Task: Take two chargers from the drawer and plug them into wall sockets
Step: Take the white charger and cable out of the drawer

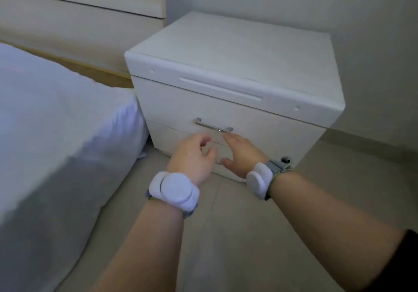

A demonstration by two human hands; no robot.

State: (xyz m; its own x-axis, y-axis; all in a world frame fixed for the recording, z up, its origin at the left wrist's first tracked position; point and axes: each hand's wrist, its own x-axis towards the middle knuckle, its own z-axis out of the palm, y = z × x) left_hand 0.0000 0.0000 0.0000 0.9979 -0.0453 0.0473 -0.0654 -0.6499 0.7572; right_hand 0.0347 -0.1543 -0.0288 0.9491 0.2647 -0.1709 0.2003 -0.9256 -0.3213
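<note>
White laminate covers the low two-drawer bedside cabinet (228,81) that stands against the pale wall, and both of its drawers are shut. The upper drawer front (181,104) carries a slim brushed-metal bar handle (213,126); the lower drawer front (172,140) sits mostly behind the hands. No chargers can be seen, so I judge they are inside one of the closed drawers, though which one cannot be told. No wall socket shows either.

The task looks barely begun: nothing is opened, nothing taken out, nothing plugged in. Opening a drawer, lifting out two chargers and finding the sockets all remain.

The left hand (192,156) hovers in front of the lower drawer with its fingers loosely curled and holds nothing. The right hand (242,153) is spread flat, fingertips just below the metal handle, also empty; whether it touches the handle cannot be told. Each wrist wears a rounded white plastic band, the left wrist band (174,190) and the right wrist band (260,182).

To the left, a mattress in a white sheet (56,122) lies close beside the cabinet, with a light wood headboard (79,20) behind it. The grey tiled floor (226,224) in front is open, so I expect the drawer can slide out freely; only the person's own arms occupy that space.
</note>
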